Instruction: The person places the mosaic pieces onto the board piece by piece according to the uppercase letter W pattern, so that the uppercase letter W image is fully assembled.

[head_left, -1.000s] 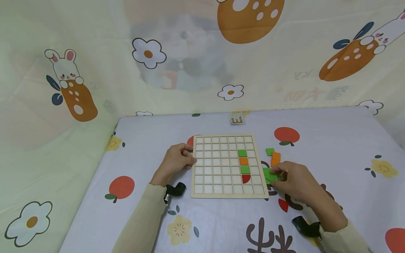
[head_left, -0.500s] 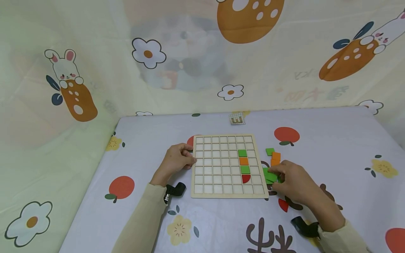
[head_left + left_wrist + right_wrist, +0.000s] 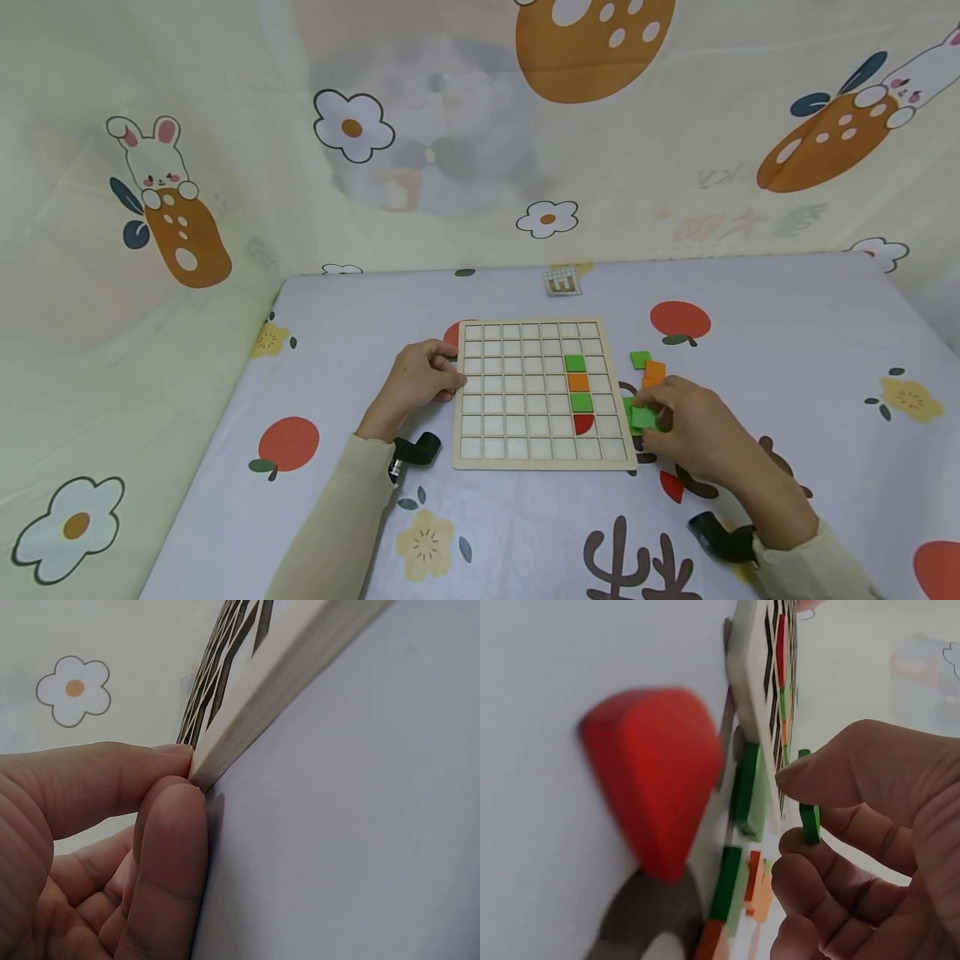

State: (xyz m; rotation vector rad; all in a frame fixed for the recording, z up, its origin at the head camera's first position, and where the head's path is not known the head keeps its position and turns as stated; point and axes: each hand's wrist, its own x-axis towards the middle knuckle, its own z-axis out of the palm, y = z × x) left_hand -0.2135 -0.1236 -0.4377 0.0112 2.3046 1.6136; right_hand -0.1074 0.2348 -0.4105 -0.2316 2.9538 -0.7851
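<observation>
A wooden grid board (image 3: pixel 544 465) lies flat, with a column of green, orange and green square tiles and a red quarter-round piece (image 3: pixel 583 424) in its right part. At its left edge, my left hand (image 3: pixel 417 377) holds the rim between thumb and finger; the left wrist view shows the fingertips against the board's corner edge (image 3: pixel 247 712). Just right of the board my right hand (image 3: pixel 693 425) pinches a green square tile (image 3: pixel 810 821) between thumb and fingers, lifted off the table in the right wrist view.
Beside the board's right side lie loose orange tiles (image 3: pixel 655 370), a green tile (image 3: pixel 640 359) and more green ones partly under my right hand. A red quarter-round piece (image 3: pixel 672 487) lies nearer me. A small patterned card (image 3: pixel 562 282) sits behind the board.
My right hand has picked a green tile from the pile and turned it slightly between its fingers. The left hand and the board have stayed in place.
</observation>
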